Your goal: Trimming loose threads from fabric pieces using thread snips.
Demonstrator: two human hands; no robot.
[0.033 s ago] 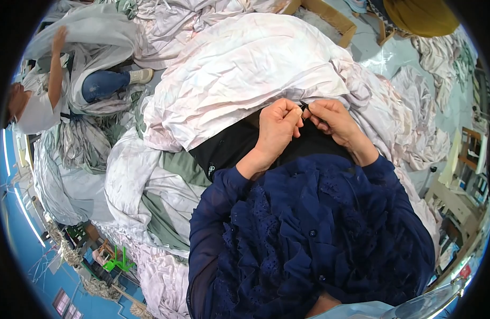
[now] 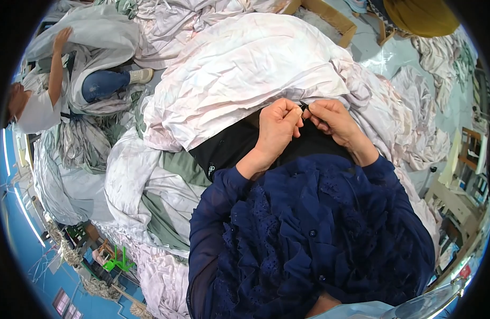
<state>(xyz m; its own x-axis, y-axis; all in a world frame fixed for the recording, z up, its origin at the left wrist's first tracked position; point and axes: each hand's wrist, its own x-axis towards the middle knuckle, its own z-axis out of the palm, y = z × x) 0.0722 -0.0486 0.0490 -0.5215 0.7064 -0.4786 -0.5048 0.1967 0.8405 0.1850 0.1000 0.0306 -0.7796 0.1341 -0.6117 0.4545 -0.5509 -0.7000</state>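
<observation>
Above my lap, my left hand (image 2: 279,123) is closed, with thumb and forefinger pinched together. What it pinches, if anything, is too small to make out. Close beside it, my right hand (image 2: 332,121) is closed around a small dark pointed object (image 2: 303,106). Only its thin tip shows between the two hands, so I cannot tell its kind. Just beyond my fingers lies a large heap of pale white-pink cloth (image 2: 250,64), its near edge draped across my black-clad legs (image 2: 226,149).
Bundles of white and green cloth (image 2: 165,202) lie to my left, and more pale cloth (image 2: 410,117) to my right. At the far left a co-worker (image 2: 40,109) handles grey sheer cloth (image 2: 96,32). A cardboard box (image 2: 327,21) stands at the back.
The co-worker's raised hand at the far left has shifted slightly, and the grey cloth beside it has moved. My own hands stay in place.
</observation>
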